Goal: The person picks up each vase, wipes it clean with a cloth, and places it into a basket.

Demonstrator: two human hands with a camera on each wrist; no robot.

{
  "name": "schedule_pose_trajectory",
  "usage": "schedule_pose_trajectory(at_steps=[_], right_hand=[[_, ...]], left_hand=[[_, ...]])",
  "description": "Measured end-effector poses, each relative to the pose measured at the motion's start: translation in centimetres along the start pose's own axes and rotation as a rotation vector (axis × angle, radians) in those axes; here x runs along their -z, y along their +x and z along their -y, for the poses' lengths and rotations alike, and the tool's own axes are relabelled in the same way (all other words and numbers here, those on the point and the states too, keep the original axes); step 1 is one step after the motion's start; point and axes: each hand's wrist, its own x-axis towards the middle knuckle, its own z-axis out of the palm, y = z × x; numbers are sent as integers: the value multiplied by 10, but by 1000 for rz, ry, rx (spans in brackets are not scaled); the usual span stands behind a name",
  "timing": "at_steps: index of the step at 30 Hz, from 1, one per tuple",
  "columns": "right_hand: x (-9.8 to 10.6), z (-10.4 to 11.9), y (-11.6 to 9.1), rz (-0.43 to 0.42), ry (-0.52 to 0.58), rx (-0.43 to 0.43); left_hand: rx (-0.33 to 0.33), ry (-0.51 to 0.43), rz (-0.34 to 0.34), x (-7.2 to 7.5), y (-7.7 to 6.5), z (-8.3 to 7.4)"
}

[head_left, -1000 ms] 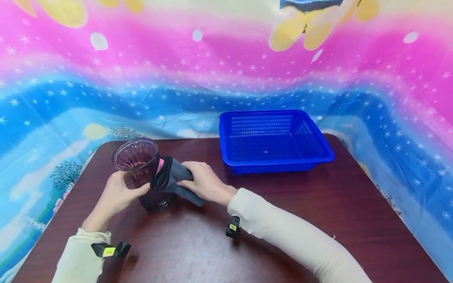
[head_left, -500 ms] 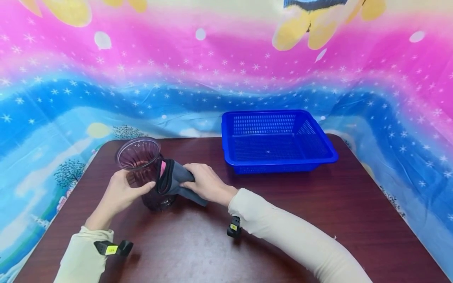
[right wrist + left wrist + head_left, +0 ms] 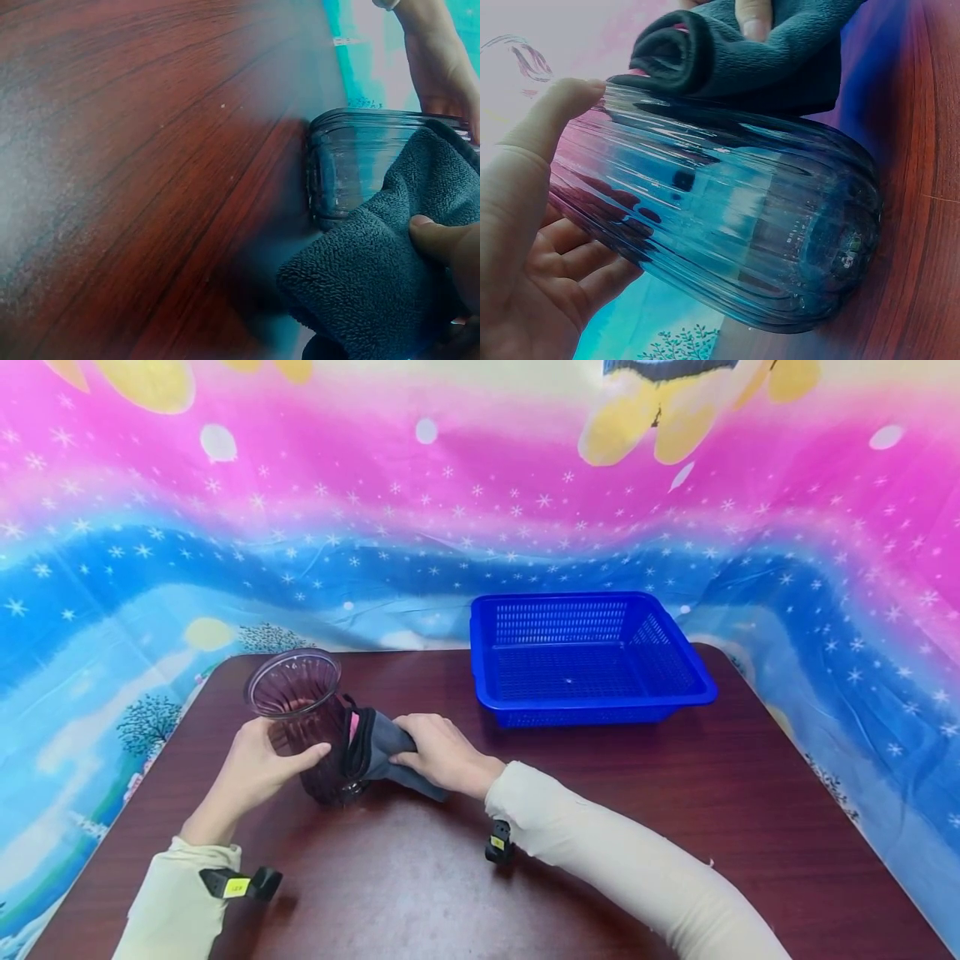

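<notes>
A purple ribbed glass vase [image 3: 303, 714] with a flared rim leans slightly on the left part of the table. My left hand [image 3: 258, 767] grips it around the neck, thumb on the near side and fingers behind; the left wrist view shows those fingers [image 3: 592, 270] under the glass. In my right hand [image 3: 442, 752] is a folded dark grey cloth [image 3: 386, 747] with black edging and a bit of pink. The cloth lies against the vase's right side. In the right wrist view my thumb presses into the cloth [image 3: 367, 262], and the other fingers are mostly hidden.
A blue plastic basket [image 3: 592, 700] with slotted walls stands at the back right of the brown wooden table [image 3: 420, 877]. Behind the table hangs a patterned pink and blue backdrop [image 3: 390, 502]. Each sleeve carries a small black wrist camera [image 3: 240, 885].
My right hand has moved the cloth slightly right and down along the vase's side, toward its base. The left hand keeps its grip on the vase. The head view has shifted slightly.
</notes>
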Motion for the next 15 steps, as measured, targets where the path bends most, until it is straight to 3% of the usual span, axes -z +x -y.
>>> schedule_pose_trajectory(at_steps=[15], right_hand=[[-1,-3,-3,59,-61,-19]], left_hand=[[24,7,7,0,0,0]])
